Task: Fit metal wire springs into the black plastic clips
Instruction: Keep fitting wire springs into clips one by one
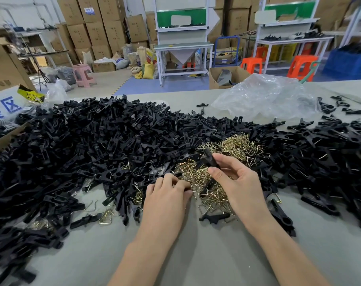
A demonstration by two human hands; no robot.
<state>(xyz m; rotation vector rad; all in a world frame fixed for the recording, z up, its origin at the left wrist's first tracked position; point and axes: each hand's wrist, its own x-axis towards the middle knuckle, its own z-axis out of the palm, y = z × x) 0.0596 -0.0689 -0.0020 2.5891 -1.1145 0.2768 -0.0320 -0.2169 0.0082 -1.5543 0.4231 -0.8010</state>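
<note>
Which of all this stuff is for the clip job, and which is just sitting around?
For the job:
pile of black clips
gold wire springs
the clip in the right hand
left hand on the springs

Just lying about:
clear plastic bag
cardboard boxes
orange stools
pink stool

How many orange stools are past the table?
2: one orange stool beside the open cardboard box, another further right near the blue crate; more may hide under the bench behind.

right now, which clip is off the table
The clip pinched in the right hand, raised over the springs. Every other clip lies heaped or loose on the table.
</note>
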